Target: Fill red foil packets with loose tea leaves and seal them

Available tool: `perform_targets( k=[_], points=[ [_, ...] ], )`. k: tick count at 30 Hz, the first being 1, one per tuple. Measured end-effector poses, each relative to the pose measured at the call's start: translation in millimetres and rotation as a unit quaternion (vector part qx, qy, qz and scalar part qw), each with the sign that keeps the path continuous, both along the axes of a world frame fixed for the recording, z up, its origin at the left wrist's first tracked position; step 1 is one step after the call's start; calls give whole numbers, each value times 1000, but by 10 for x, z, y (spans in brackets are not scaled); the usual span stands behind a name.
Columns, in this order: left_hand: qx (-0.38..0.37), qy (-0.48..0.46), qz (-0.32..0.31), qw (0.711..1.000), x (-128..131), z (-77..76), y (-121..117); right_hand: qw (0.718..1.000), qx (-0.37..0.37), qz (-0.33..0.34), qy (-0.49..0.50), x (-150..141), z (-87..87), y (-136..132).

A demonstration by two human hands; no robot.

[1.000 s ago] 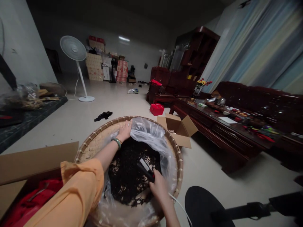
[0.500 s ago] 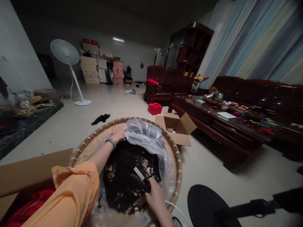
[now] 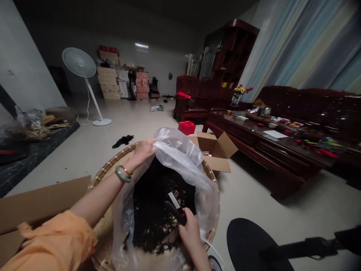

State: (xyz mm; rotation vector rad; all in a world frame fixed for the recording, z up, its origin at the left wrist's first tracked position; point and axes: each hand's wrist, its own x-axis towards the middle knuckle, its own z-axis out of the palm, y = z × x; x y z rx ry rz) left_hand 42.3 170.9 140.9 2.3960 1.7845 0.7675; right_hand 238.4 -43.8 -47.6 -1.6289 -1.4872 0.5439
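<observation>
A large clear plastic bag (image 3: pixel 180 154) stands open in a round woven bamboo basket (image 3: pixel 107 165), with a mass of dark, dry-looking shreds (image 3: pixel 155 199) inside. What the shreds are, I cannot tell. My left hand (image 3: pixel 145 150), with bangles at the wrist, is closed on the bag's far rim and holds it up. Over the dark shreds, my right hand (image 3: pixel 190 227) grips a black hair straightener (image 3: pixel 177 212). Its two arms are apart, one showing a pale plate, and a small red light glows on it.
An open cardboard box (image 3: pixel 217 150) stands beyond the basket to the right, a carton (image 3: pixel 47 199) at left. A black round stand base (image 3: pixel 254 244) is at lower right. A white cord (image 3: pixel 214 248) runs by the basket. A dark wooden table (image 3: pixel 254 139) stands right.
My left hand has closed on the far rim of the bag and lifted it above the basket edge. The right hand still holds the straightener, slightly farther right in view.
</observation>
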Motion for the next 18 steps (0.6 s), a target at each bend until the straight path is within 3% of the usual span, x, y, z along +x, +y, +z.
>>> perform_targets(
  k=[3, 6, 10, 15, 18],
  points=[
    [74, 22, 33, 997, -16, 193, -211, 1000, 7, -11, 18, 18, 15, 28],
    [30, 63, 80, 994, 22, 247, -229, 1000, 12, -8, 19, 30, 29, 47],
    [3, 77, 68, 995, 106, 310, -200, 1000, 20, -10, 20, 49, 36, 35],
    [135, 36, 40, 989, 102, 658, -558, 998, 24, -45, 47, 95, -2, 30],
    [190, 33, 72, 979, 79, 786, -665, 997, 22, -55, 54, 108, -29, 44]
  ],
)
